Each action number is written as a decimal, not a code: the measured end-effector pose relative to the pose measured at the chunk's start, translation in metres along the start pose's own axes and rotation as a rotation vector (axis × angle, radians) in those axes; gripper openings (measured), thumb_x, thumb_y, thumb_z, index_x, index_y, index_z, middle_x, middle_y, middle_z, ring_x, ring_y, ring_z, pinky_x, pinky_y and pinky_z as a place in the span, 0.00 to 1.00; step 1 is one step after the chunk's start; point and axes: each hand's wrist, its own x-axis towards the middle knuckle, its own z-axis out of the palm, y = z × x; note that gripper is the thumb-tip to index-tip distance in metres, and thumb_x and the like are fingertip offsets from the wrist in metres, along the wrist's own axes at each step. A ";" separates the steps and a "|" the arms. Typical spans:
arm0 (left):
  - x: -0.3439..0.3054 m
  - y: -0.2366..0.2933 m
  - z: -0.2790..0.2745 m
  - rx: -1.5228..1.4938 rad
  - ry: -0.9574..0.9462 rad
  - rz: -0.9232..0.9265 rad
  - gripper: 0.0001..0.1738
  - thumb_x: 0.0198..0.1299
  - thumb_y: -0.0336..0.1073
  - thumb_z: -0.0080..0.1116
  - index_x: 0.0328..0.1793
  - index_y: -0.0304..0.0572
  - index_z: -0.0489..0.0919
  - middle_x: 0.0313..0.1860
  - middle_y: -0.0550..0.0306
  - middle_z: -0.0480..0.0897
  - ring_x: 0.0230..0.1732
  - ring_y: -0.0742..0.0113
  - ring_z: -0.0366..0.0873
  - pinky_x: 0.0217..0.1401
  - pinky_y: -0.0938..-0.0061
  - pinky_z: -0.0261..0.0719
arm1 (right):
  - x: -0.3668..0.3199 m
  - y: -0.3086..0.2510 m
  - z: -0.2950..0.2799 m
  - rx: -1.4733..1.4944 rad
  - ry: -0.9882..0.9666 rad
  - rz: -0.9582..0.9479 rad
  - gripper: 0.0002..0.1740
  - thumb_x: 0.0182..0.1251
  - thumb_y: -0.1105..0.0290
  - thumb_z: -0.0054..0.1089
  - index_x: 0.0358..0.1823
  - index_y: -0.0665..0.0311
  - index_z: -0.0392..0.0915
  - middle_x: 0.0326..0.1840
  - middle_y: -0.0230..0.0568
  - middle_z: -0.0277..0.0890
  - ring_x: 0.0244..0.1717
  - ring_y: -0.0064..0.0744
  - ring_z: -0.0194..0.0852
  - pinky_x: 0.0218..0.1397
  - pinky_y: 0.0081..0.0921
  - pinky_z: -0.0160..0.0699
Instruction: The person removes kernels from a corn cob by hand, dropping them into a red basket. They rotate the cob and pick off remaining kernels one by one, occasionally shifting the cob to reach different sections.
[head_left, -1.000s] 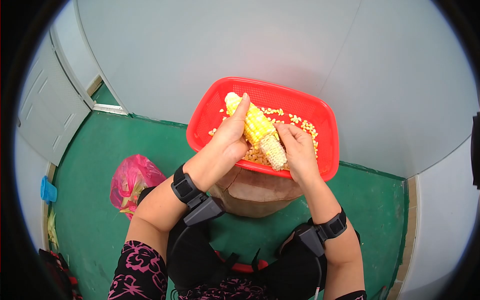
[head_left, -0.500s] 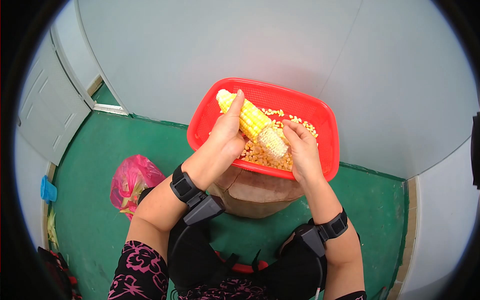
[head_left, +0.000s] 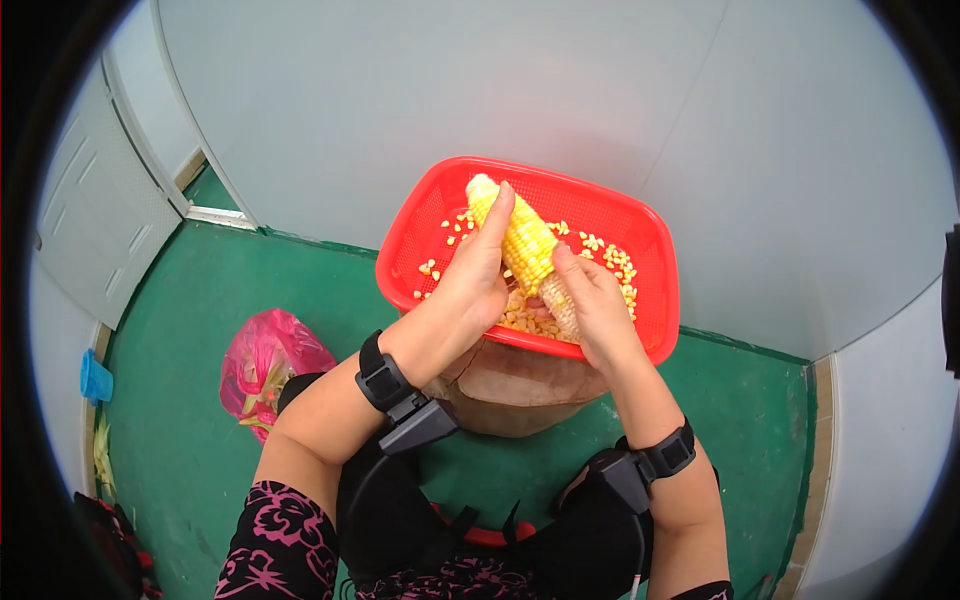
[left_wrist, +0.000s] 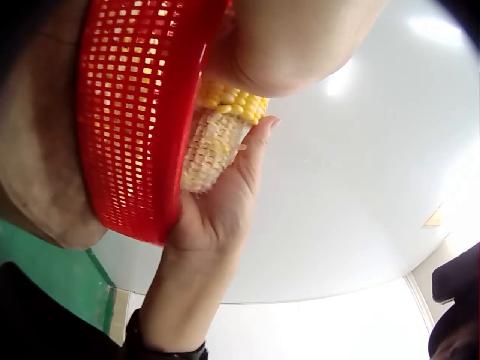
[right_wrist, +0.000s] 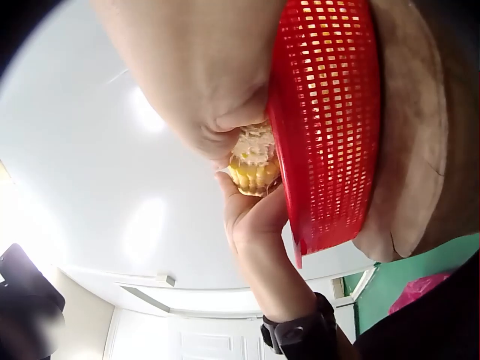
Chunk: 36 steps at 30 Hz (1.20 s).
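Observation:
A partly stripped corn cob (head_left: 527, 245) is held above the red basket (head_left: 662, 285), its upper part covered in yellow kernels and its lower end bare. My left hand (head_left: 478, 275) grips the kernel-covered part, thumb laid along it. With the thumb at the edge of the remaining kernels, my right hand (head_left: 600, 310) holds the lower end. In the left wrist view the bare end (left_wrist: 206, 154) lies against the right palm; the basket hides the right fingers. Loose kernels (head_left: 518, 318) are spread over the basket floor.
The basket stands on a brown, rounded support (head_left: 520, 390) close to a grey wall (head_left: 450, 80). On the green floor to the left lies a pink plastic bag (head_left: 270, 365) with husks. A small blue container (head_left: 96, 378) is by the left wall.
The cob first shifted left, away from the right hand, then came back right with the left hand. The right thumb has moved onto the kernel edge, and the right hand now covers part of the bare end.

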 end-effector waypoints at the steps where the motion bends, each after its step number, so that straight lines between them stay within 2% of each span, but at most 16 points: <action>1: -0.001 0.001 0.001 -0.019 -0.047 -0.002 0.22 0.57 0.49 0.56 0.51 0.45 0.69 0.43 0.58 0.75 0.47 0.65 0.73 0.53 0.65 0.71 | -0.001 -0.003 -0.001 0.047 -0.013 0.019 0.24 0.66 0.53 0.48 0.42 0.72 0.73 0.32 0.39 0.75 0.28 0.22 0.73 0.29 0.16 0.74; 2: -0.001 0.002 0.001 -0.037 -0.093 -0.005 0.22 0.57 0.50 0.55 0.51 0.46 0.69 0.44 0.58 0.75 0.48 0.63 0.72 0.55 0.63 0.70 | -0.002 -0.005 -0.002 0.094 -0.027 0.037 0.25 0.67 0.52 0.46 0.42 0.72 0.73 0.33 0.39 0.76 0.29 0.23 0.74 0.30 0.16 0.75; 5: 0.002 0.001 -0.005 0.029 -0.212 -0.016 0.20 0.58 0.49 0.55 0.49 0.46 0.69 0.43 0.58 0.75 0.46 0.64 0.73 0.52 0.63 0.71 | -0.001 -0.004 -0.004 0.110 -0.088 0.045 0.26 0.68 0.51 0.42 0.48 0.71 0.70 0.42 0.43 0.75 0.33 0.28 0.78 0.33 0.19 0.80; 8: 0.000 0.002 -0.002 0.027 -0.160 -0.008 0.18 0.59 0.47 0.54 0.48 0.46 0.69 0.43 0.57 0.75 0.45 0.64 0.73 0.50 0.63 0.71 | -0.003 -0.006 -0.003 0.152 -0.135 0.025 0.26 0.68 0.52 0.41 0.49 0.71 0.69 0.42 0.43 0.75 0.34 0.29 0.78 0.34 0.20 0.80; 11: -0.002 0.004 0.000 0.010 -0.144 -0.027 0.17 0.60 0.45 0.53 0.50 0.45 0.69 0.44 0.57 0.75 0.47 0.63 0.73 0.52 0.61 0.71 | -0.002 -0.003 -0.005 0.149 -0.163 0.041 0.26 0.68 0.52 0.41 0.51 0.71 0.68 0.42 0.44 0.75 0.34 0.29 0.78 0.34 0.21 0.80; 17: -0.002 0.003 -0.002 -0.012 -0.145 0.007 0.17 0.62 0.40 0.51 0.53 0.41 0.68 0.48 0.56 0.74 0.50 0.63 0.73 0.55 0.63 0.71 | -0.005 -0.008 -0.001 0.263 -0.153 0.180 0.24 0.68 0.55 0.44 0.51 0.71 0.67 0.41 0.42 0.75 0.36 0.28 0.77 0.37 0.21 0.79; 20: -0.002 0.001 0.001 0.037 -0.078 0.136 0.16 0.58 0.37 0.57 0.49 0.40 0.69 0.43 0.57 0.75 0.44 0.67 0.75 0.48 0.68 0.75 | -0.004 -0.005 0.003 0.094 -0.009 0.043 0.20 0.67 0.57 0.48 0.46 0.70 0.71 0.36 0.38 0.74 0.30 0.21 0.74 0.32 0.18 0.77; 26: 0.007 0.001 -0.006 -0.021 -0.076 0.075 0.17 0.58 0.37 0.57 0.50 0.40 0.70 0.44 0.57 0.75 0.46 0.65 0.74 0.49 0.68 0.74 | -0.001 0.002 -0.002 0.111 -0.069 -0.043 0.17 0.67 0.62 0.49 0.43 0.72 0.72 0.36 0.36 0.74 0.34 0.18 0.70 0.36 0.16 0.71; 32: 0.010 0.003 -0.009 -0.047 -0.078 0.035 0.17 0.58 0.38 0.57 0.50 0.39 0.70 0.45 0.56 0.75 0.47 0.65 0.74 0.51 0.67 0.74 | 0.001 0.009 -0.005 0.097 -0.108 -0.058 0.17 0.68 0.64 0.46 0.45 0.74 0.72 0.37 0.36 0.74 0.36 0.19 0.70 0.38 0.17 0.70; 36: 0.008 0.004 -0.008 -0.056 -0.045 0.004 0.16 0.59 0.38 0.56 0.50 0.38 0.70 0.46 0.55 0.76 0.47 0.64 0.75 0.51 0.67 0.74 | 0.002 0.013 -0.005 0.076 -0.057 -0.031 0.18 0.68 0.63 0.45 0.46 0.74 0.71 0.39 0.37 0.74 0.38 0.19 0.70 0.41 0.17 0.69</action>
